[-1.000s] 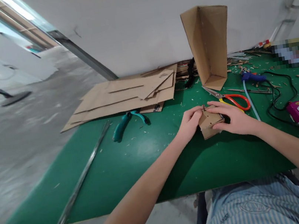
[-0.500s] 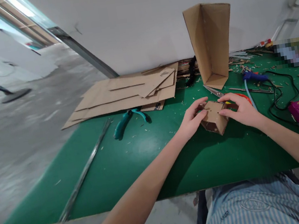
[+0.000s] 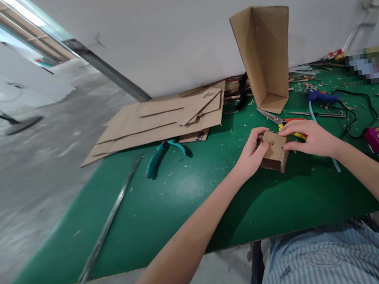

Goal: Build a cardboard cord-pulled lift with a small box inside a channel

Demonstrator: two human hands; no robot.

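Small cardboard box (image 3: 276, 149) over the green bench (image 3: 184, 199), the left hand (image 3: 251, 155) wrapping its fingers round one side, the right hand (image 3: 312, 138) gripping the other! Scissors (image 3: 275, 119) lie just beyond; the striped garment's (image 3: 309, 278) lettering (image 3: 285, 273) is unclear.

Looks like a craft workshop, set up in a bare, rough-finished interior. Judged so from a green tabletop (image 3: 179, 191) littered with scraps (image 3: 234, 90) along the back edge, stacked cardboard sheets (image 3: 157, 118) left of centre, teal-handled pliers (image 3: 156, 160) just below, and scissors (image 3: 273, 117) and a blue glue gun (image 3: 323, 97) right of centre. Opens at far left onto scuffed grey floor (image 3: 55, 148), under a plain pale wall (image 3: 173, 30) up top.
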